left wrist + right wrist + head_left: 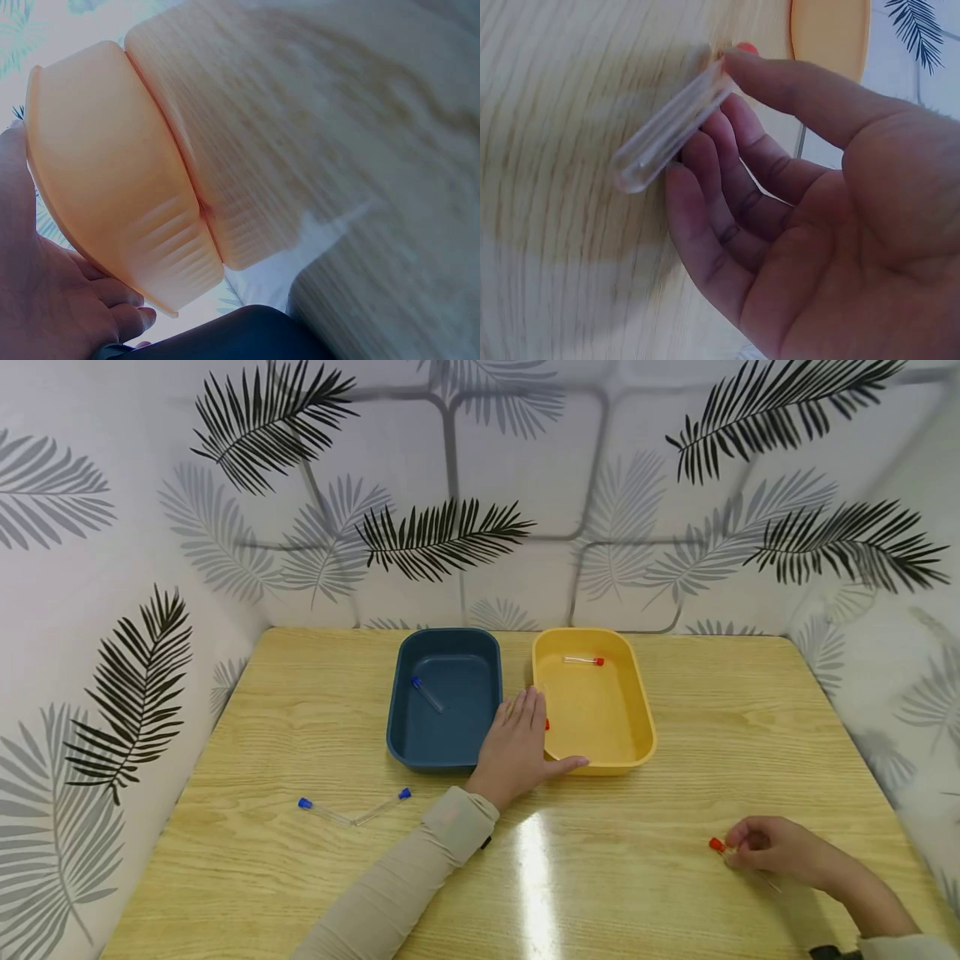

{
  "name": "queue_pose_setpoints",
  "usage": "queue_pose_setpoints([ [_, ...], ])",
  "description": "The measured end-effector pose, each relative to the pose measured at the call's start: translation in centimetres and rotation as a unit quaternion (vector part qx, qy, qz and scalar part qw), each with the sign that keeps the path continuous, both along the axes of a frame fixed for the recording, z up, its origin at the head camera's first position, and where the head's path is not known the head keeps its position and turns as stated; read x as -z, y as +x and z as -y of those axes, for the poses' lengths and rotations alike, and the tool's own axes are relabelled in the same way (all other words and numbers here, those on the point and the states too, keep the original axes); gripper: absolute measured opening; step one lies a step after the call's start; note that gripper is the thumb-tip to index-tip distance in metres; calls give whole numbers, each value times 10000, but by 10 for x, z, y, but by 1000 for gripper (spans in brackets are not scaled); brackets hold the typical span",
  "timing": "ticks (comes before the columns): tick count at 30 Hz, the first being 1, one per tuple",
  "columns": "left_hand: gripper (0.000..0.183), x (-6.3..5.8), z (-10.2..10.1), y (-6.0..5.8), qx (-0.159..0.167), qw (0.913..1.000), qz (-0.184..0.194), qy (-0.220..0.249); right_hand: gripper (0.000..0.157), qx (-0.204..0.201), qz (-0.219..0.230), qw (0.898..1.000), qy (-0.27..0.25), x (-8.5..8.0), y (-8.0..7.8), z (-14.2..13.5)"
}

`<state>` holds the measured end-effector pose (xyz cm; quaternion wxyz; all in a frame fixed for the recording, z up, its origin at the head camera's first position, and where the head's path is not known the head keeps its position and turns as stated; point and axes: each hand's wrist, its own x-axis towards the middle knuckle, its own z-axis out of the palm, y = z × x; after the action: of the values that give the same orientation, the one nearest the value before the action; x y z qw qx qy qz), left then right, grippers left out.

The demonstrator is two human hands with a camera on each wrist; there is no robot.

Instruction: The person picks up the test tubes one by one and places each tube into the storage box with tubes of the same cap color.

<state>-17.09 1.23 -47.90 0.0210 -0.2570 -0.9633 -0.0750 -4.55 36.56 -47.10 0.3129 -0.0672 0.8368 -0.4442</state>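
Slanting clr tube [671, 127], red cap [716, 843]

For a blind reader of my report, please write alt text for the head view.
A right hand pinches a red-capped tube at right; the left hand touches a yellow tray beside a dark blue tray. Two blue-capped tubes lie on the wood-grain table at left.
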Motion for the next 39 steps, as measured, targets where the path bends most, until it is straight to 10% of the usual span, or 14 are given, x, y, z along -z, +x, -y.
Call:
queue_pose_setpoints([
  [39,110,-2,0,1,9,10000,-15,-6,32,395,-94,9969,670,-8,-4,6],
])
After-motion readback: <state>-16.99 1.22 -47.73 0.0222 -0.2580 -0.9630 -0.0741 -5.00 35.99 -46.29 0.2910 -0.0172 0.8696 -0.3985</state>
